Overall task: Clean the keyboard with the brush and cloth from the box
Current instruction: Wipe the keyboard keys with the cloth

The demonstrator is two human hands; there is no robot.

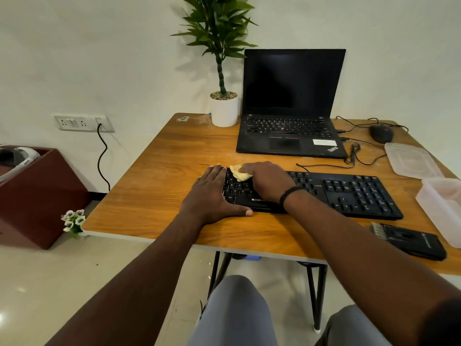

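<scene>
Pressing cloth [240, 173] onto keyboard [349, 193], right hand [268, 182] grip curled; left hand [212, 196] flat, steadying.

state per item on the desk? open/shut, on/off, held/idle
Laptop: lid open, screen dark.
Keyboard: flat on desk, steadied by left hand.
Cloth: pressed on keys under right hand.
Brush: idle on desk.
Box: open.
Lid: off, lying beside box.
Mouse: idle.
</scene>
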